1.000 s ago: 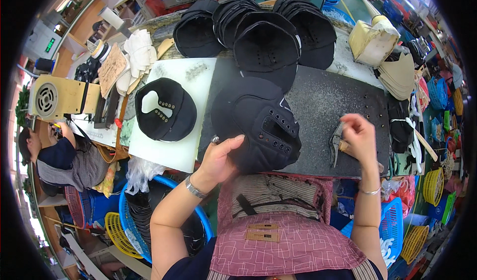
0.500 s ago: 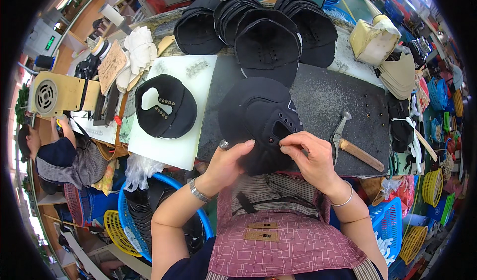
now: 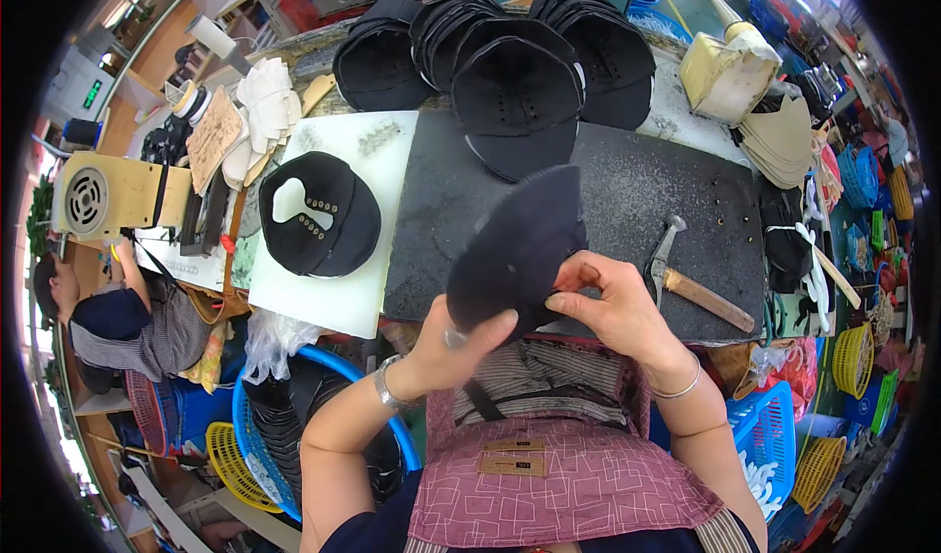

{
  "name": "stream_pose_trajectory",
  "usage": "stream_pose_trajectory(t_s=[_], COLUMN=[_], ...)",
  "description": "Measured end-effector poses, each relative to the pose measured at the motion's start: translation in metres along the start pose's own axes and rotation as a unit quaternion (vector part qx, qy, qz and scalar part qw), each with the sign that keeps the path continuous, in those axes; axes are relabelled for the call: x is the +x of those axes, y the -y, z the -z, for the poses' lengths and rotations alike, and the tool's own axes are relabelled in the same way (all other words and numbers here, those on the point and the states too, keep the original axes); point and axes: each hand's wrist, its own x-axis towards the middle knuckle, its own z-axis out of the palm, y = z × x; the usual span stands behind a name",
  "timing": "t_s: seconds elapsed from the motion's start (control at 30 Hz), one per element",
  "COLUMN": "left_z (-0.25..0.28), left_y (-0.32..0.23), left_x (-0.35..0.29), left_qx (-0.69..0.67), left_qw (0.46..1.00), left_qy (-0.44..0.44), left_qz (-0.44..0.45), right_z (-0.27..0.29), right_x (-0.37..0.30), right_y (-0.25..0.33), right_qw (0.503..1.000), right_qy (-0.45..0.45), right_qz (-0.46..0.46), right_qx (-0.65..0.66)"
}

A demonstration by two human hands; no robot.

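A black, soft, shoe-upper-like piece is held up above the near edge of the dark work mat. My left hand grips its lower left side, thumb in front and the other fingers hidden behind it. At its lower right edge my right hand has thumb and forefinger closed on the material. The piece is tilted, and its row of holes is turned out of sight. To the left, another black upper with metal eyelets and a white oval opening lies on a white board.
A wooden-handled hammer lies right of my hands. Stacks of black uppers stand behind the mat. A yellowish block and beige cut pieces sit at back right. Blue baskets flank me; another person is at far left.
The black upper has been turned and tilted, so its holes and opening no longer show. My left hand has shifted slightly down and right with it; the right hand stays at its edge.
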Motion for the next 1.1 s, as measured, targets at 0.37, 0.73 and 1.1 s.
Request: stream_pose_trajectory(t_s=[0.37, 0.73, 1.1], left_z=[0.035, 0.056, 0.004], left_y=[0.027, -0.034, 0.048], left_x=[0.054, 0.014, 0.047], left_qx=[0.597, 0.211, 0.221], left_qw=[0.597, 0.965, 0.971], left_qy=[0.292, 0.134, 0.074], left_qz=[-0.449, -0.075, 0.044], right_z=[0.056, 0.130, 0.090], right_x=[-0.046, -0.095, -0.133], right_y=[-0.074, -0.097, -0.049], right_qw=[0.924, 0.821, 0.948], right_qy=[-0.130, -0.179, -0.141], right_qz=[0.150, 0.001, 0.021], right_qx=[-0.328, -0.542, -0.283])
